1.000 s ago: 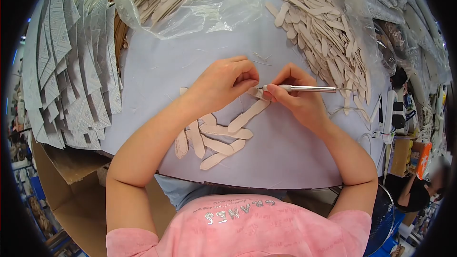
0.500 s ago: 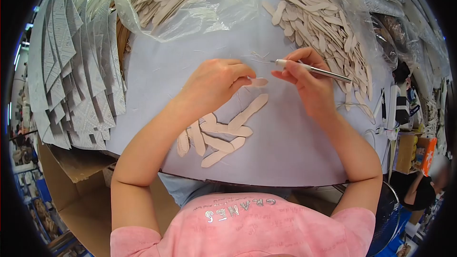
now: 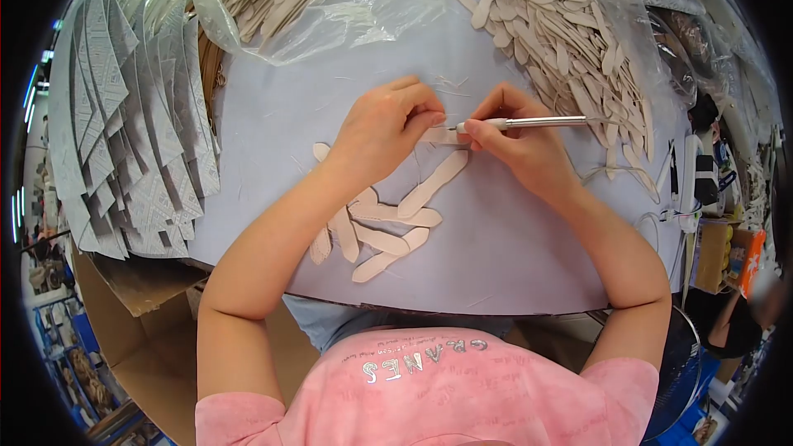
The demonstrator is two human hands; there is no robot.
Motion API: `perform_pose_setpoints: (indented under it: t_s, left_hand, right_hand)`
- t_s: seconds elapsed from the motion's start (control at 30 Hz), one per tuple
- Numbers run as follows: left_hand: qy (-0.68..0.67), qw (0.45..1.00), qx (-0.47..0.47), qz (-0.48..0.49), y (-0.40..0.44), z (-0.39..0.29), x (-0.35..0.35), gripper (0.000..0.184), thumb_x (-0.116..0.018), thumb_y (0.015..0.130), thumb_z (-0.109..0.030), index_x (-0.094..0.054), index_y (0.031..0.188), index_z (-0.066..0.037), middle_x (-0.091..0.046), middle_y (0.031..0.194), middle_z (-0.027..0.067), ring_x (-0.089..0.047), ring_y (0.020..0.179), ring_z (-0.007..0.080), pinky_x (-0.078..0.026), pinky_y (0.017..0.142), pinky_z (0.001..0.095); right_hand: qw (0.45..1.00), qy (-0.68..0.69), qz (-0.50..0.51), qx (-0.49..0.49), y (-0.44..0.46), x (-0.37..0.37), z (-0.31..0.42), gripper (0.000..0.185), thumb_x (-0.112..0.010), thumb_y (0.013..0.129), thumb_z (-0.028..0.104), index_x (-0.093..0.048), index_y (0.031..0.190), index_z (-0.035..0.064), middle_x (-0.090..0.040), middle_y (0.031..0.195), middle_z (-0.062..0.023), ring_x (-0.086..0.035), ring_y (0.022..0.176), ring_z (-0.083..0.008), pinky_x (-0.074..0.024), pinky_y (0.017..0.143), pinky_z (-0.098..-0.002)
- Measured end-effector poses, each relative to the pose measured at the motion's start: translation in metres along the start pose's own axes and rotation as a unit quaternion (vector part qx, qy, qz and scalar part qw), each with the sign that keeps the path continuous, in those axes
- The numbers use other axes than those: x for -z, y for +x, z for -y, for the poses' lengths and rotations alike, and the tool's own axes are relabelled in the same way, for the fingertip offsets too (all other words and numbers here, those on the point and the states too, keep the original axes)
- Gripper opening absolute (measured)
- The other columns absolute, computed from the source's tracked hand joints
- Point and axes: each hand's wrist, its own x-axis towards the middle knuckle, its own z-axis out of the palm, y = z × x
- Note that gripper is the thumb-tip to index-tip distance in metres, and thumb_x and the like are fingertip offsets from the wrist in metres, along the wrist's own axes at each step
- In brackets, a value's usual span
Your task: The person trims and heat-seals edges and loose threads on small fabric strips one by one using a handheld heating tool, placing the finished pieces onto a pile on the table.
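Note:
My left hand is closed, its thumb and forefinger pinching a small beige strap-like piece just above the tabletop. My right hand grips a slim pen-shaped tool, silver with a white front end. Its fine dark tip points left and meets the near side of my left fingertips, over the beige piece. Right fingertips also touch that piece's right end. Below my hands lies a loose cluster of similar beige pieces, some with thread ends showing. Another beige piece sits partly behind my left wrist.
Pale cloth covers the table, with cut thread bits on it. A large heap of beige pieces stands at the back right. Clear plastic wraps another heap. Grey patterned sheets are stacked at left. A person works at far right.
My right hand has moved left, bringing the tool's tip against the beige piece by my left fingers. The tool now lies more level. My left hand has stayed nearly in place.

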Motion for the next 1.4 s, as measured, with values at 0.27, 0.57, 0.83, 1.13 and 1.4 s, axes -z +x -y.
perform_pose_setpoints:
  t_s: [0.27,0.57,0.83,1.13,1.4]
  left_hand:
    - [-0.024,0.999,0.008,0.028,-0.001,-0.002,0.004,0.012,-0.062,0.093,-0.013,-0.059,0.092,-0.002,-0.065,0.085,0.0133,-0.062,0.075,0.0328,-0.046,0.065,0.0409]
    - [-0.042,0.998,0.011,0.041,-0.004,-0.014,0.018,0.011,-0.065,0.089,-0.010,-0.058,0.092,-0.002,-0.061,0.093,0.0124,-0.062,0.078,0.0304,-0.049,0.069,0.0393]
    - [0.188,0.974,-0.129,0.012,-0.016,-0.013,-0.004,0.015,-0.069,0.078,-0.004,-0.057,0.087,-0.002,-0.055,0.093,0.0107,-0.062,0.075,0.0267,-0.052,0.068,0.0379]
    - [0.006,0.998,-0.031,0.059,-0.007,-0.004,0.008,0.012,-0.068,0.078,-0.004,-0.057,0.084,-0.002,-0.056,0.082,0.0088,-0.061,0.070,0.0243,-0.051,0.064,0.0355]
    - [-0.001,0.999,-0.028,0.036,-0.004,-0.006,0.011,0.016,-0.070,0.080,-0.002,-0.057,0.088,-0.003,-0.054,0.085,0.0056,-0.057,0.066,0.0162,-0.047,0.060,0.0294]
  right_hand:
    - [1.000,-0.022,0.010,0.013,0.000,-0.003,-0.002,0.011,-0.068,0.091,0.007,-0.059,0.093,0.0015,-0.066,0.082,-0.0038,-0.061,0.077,-0.0065,-0.0474,0.069,-0.0207]
    - [1.000,0.008,0.007,0.020,0.001,0.000,-0.003,0.011,-0.069,0.091,0.008,-0.059,0.090,0.0031,-0.064,0.080,-0.0029,-0.058,0.072,-0.0062,-0.0449,0.065,-0.0209]
    - [0.999,-0.011,0.029,-0.009,0.002,0.005,-0.001,0.013,-0.071,0.089,0.009,-0.058,0.089,0.0040,-0.064,0.079,-0.0026,-0.057,0.069,-0.0058,-0.0441,0.062,-0.0212]
    - [0.997,-0.071,0.031,0.015,-0.001,-0.002,0.002,0.014,-0.072,0.088,0.011,-0.060,0.088,0.0031,-0.063,0.078,-0.0010,-0.056,0.069,-0.0048,-0.0427,0.061,-0.0214]
    - [0.998,-0.059,0.032,0.016,-0.001,-0.002,0.001,0.013,-0.072,0.089,0.011,-0.061,0.088,0.0037,-0.064,0.079,-0.0010,-0.057,0.071,-0.0048,-0.0426,0.063,-0.0206]
